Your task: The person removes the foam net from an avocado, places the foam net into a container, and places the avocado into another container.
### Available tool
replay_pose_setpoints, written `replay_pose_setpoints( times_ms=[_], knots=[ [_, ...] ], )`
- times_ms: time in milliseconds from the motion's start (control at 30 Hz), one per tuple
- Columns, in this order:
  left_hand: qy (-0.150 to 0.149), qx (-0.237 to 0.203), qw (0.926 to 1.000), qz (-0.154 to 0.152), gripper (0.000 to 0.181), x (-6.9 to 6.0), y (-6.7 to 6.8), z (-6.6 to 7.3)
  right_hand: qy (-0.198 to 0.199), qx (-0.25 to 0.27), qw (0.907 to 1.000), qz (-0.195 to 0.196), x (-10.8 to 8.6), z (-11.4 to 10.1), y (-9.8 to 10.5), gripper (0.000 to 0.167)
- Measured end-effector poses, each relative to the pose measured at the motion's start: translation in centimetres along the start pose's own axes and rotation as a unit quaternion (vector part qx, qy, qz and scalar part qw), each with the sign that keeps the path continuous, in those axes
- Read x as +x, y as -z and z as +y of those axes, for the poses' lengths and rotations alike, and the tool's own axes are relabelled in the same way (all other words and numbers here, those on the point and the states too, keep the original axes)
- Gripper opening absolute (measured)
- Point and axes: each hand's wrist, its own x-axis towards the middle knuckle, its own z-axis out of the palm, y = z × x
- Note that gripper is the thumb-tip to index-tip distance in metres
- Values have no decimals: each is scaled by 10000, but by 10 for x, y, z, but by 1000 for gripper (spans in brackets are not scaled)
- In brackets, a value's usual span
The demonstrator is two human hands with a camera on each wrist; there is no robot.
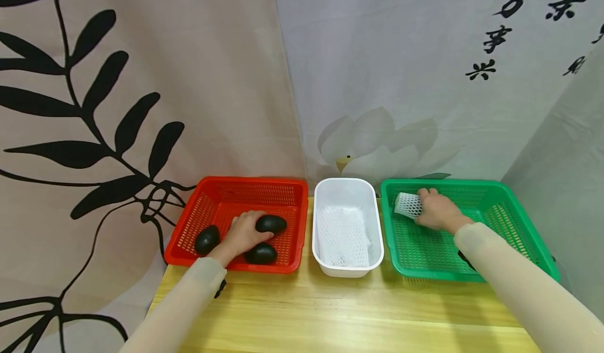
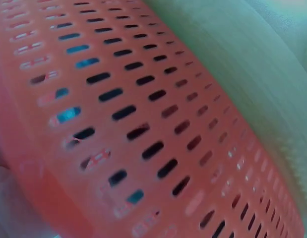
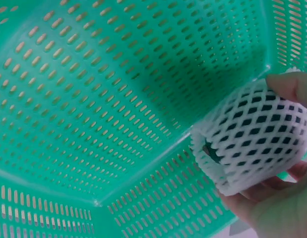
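In the head view, my left hand (image 1: 241, 233) reaches into the red basket (image 1: 255, 195) and grips a dark avocado (image 1: 272, 224) between thumb and fingers. Two more avocados lie there: one at the left (image 1: 206, 239), another just below the hand (image 1: 261, 254). The left wrist view is filled mostly by the red basket wall (image 2: 158, 121) and a sleeve (image 2: 262, 64). My right hand (image 1: 440, 211) is inside the green basket (image 1: 464, 186), holding an avocado wrapped in a white foam net (image 3: 257, 131). Dark skin shows through the net's holes.
Between the two baskets stands a white plastic bin (image 1: 347, 270) with white foam nets (image 1: 342, 235) inside. All three containers sit on a wooden table (image 1: 330, 316). Printed cloth (image 1: 226, 80) hangs behind them, and another cloth (image 1: 575, 185) at the right.
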Motion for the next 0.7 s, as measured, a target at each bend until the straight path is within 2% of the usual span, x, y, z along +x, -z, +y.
replay_pose_setpoints(
  times_ms=[300,700],
  knots=[
    [25,-352,9988,329,68,-13,16,0,13,410,9990,167,-19,-10,16,80],
    [-50,-766,9948,676,64,-34,28,7,45,831,9933,798,-45,-20,32,79]
  ],
)
